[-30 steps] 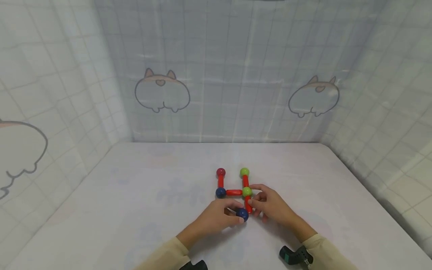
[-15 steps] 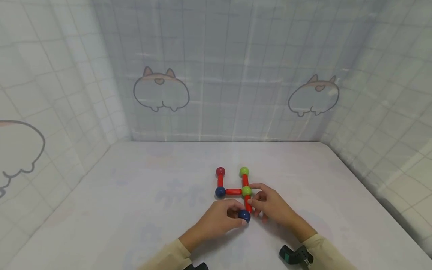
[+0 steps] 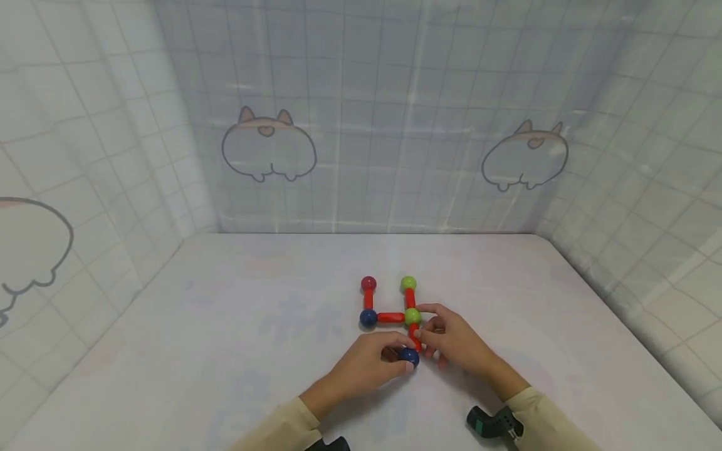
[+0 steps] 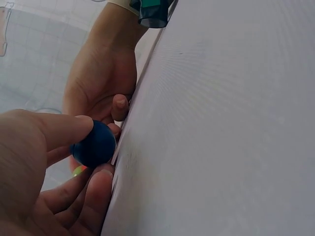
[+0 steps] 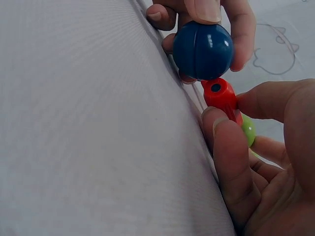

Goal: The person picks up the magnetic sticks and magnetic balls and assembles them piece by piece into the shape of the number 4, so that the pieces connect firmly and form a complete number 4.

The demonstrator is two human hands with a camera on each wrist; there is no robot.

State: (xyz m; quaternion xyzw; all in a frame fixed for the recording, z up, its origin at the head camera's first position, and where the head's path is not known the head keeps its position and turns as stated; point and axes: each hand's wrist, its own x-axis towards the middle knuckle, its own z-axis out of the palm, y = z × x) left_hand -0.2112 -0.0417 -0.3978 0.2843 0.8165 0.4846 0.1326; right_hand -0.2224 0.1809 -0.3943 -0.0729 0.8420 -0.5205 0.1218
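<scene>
My left hand (image 3: 369, 363) pinches a dark blue ball (image 5: 203, 50) between thumb and fingers, low over the table. My right hand (image 3: 457, 343) pinches a red magnetic rod (image 5: 220, 96), whose near end shows a dark round spot. Ball and rod end lie very close together; whether they touch I cannot tell. The rod's far end meets a green ball (image 3: 413, 317). From that ball, one red rod (image 3: 410, 298) runs back to another green ball (image 3: 408, 284), and a second rod (image 3: 390, 317) runs left to a blue ball (image 3: 368, 318). A further rod (image 3: 368, 299) links this to a red ball (image 3: 368, 284).
The figure lies flat on a pale, faintly printed table (image 3: 271, 275). Whitish curtains with grid lines and cartoon animal outlines hang behind it (image 3: 366, 125) and on both sides. A black wrist device (image 3: 491, 422) sits by the right sleeve.
My left hand has brought the blue ball slightly right, nearer the end of the red rod. The right hand keeps its pinch on that rod. The head view has shifted a little.
</scene>
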